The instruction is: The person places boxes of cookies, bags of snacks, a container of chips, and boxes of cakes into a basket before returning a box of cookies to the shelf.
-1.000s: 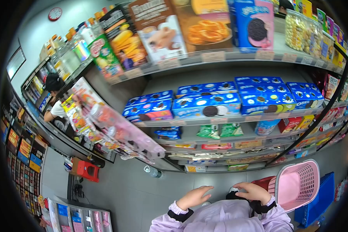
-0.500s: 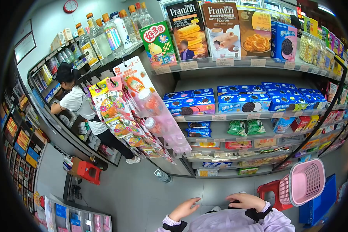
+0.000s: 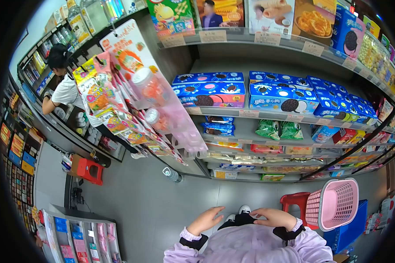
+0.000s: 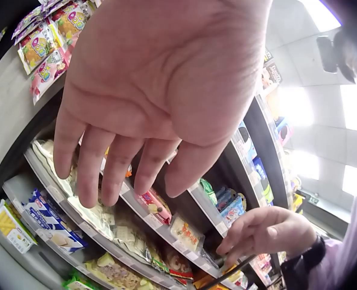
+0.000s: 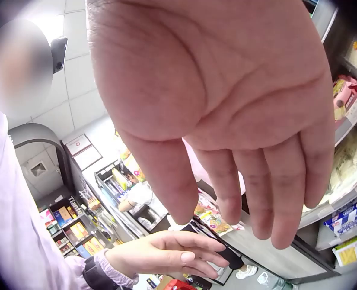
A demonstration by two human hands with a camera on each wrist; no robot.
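Both hands hover in front of the body at waist height, holding nothing. In the head view the left hand (image 3: 205,220) has its fingers pointing inward toward the right hand (image 3: 274,218), with a gap between them. The left wrist view shows the left palm (image 4: 160,78) from close up, fingers loose and slightly spread. A similar close view of the right palm (image 5: 220,78) fills the right wrist view, its fingers relaxed too. Ahead of the hands stands a snack shelf with blue Oreo boxes (image 3: 283,100) and green snack bags (image 3: 278,130).
A pink basket (image 3: 333,206) sits on a red stool (image 3: 294,200) at the right, near a blue crate (image 3: 351,230). A water bottle (image 3: 173,175) stands on the floor (image 3: 153,206). Hanging candy bags (image 3: 112,105) jut from the shelf end. Another person (image 3: 63,87) is at the left.
The head view has swung, first left and up, then back down, bringing the lower shelves and floor closer to centre. Both hands keep nearly the same pose. Nothing was taken hold of.
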